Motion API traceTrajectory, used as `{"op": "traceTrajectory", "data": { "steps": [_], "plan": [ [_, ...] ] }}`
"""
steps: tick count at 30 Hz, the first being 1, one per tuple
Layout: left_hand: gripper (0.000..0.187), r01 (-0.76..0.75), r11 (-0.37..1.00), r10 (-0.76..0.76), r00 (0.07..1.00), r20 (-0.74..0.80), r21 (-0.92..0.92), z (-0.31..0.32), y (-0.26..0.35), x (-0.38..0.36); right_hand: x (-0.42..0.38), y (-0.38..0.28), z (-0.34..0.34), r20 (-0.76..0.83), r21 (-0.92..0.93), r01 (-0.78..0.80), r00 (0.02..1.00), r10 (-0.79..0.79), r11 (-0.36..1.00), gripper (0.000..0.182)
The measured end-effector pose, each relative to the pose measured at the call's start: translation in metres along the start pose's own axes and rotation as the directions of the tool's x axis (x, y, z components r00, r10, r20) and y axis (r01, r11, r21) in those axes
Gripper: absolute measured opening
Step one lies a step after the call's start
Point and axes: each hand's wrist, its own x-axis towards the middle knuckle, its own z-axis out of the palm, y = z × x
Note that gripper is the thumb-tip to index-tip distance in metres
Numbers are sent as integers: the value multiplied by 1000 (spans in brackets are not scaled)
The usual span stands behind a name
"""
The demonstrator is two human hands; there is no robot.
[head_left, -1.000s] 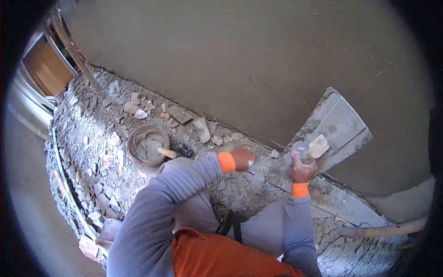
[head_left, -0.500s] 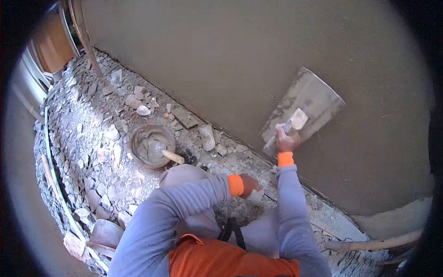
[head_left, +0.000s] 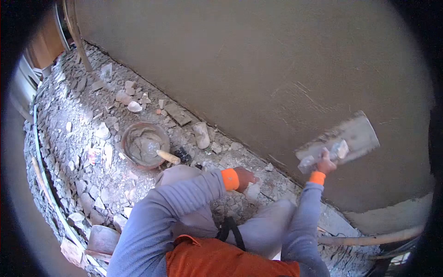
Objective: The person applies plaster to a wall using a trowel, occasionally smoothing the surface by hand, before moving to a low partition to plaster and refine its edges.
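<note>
My right hand [head_left: 326, 164] is wrapped round the handle of a wide metal plastering trowel [head_left: 357, 134]. The trowel's blade lies against the grey-brown plastered wall [head_left: 221, 60], low on its right side. My left hand [head_left: 247, 179] is curled near the foot of the wall, in front of my bent knee. A pale grey piece [head_left: 252, 192] shows by its fingers; what it is, I cannot make out. To the left, a round bucket [head_left: 123, 143] contains wet mortar [head_left: 146, 144], and a tool with a wooden handle [head_left: 168, 157] rests in it, the handle sticking out over the rim.
Broken rubble [head_left: 99, 184] covers the ground along the wall. A flat slab piece [head_left: 177, 113] and a pale block [head_left: 201, 135] lie near the wall's base. At lower right a wooden pole [head_left: 374, 239] juts in; at upper left another pole [head_left: 78, 37] leans.
My right hand has moved the trowel right and downward along the wall, turning the blade flatter. My left hand has stayed almost in place. The view has shifted slightly.
</note>
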Motion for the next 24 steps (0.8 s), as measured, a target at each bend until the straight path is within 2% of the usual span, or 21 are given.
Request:
{"op": "traceTrajectory", "data": {
  "steps": [1, 4, 7, 9, 11, 13, 16, 17, 19, 20, 21, 23, 24],
  "plan": [
    [66, -13, 1000, 13, 1000, -9, 15, 0, -3, 0, 8, -17, -15, -10, 89, -14, 1000, 15, 996, 36],
    [70, -62, 997, 67, 994, -89, 49, 17, -15, 10, 11, -83, -42, 153, 72, 122, 979, -132, 990, 35],
    [73, -92, 993, 103, 984, -148, 80, 22, -11, 9, -6, -138, -24, 319, -156, 397, 887, -334, 904, 37],
    [75, -100, 991, 114, 980, -163, 90, 22, -9, 4, -3, -135, 3, 385, -123, 581, 775, -501, 805, 33],
    [77, -100, 991, 113, 980, -164, 88, 19, -5, 1, -8, -132, 34, 466, -51, 530, 762, -449, 847, 36],
    [71, -125, 991, 133, 974, -181, 51, 13, -5, -6, -6, -111, 64, 537, -180, 484, 778, -327, 856, 37],
    [66, -122, 992, 127, 970, -209, 33, 6, -10, -17, -36, -95, 99, 639, -299, 486, 741, -205, 821, 37],
    [66, -119, 993, 122, 969, -214, 28, 6, -11, -20, -51, -84, 112, 678, -192, 554, 672, -299, 810, 37],
    [64, -137, 990, 140, 954, -266, 29, 5, -15, -23, -106, -97, 138, 731, -143, 593, 603, -320, 792, 40],
    [63, -144, 989, 148, 945, -292, 38, 3, -20, -26, -118, -73, 157, 764, -171, 574, 590, -260, 801, 41],
    [61, -134, 990, 139, 942, -306, 37, 0, -19, -29, -145, -82, 172, 776, -137, 502, 591, -223, 854, 41],
    [58, -109, 993, 117, 935, -336, 43, -10, -14, -39, -175, -47, 210, 845, -122, 429, 517, -132, 895, 40],
    [56, -124, 992, 129, 914, -384, 40, -17, -13, -47, -189, -18, 234, 840, -88, 459, 511, -182, 884, 40]
  ]
}}
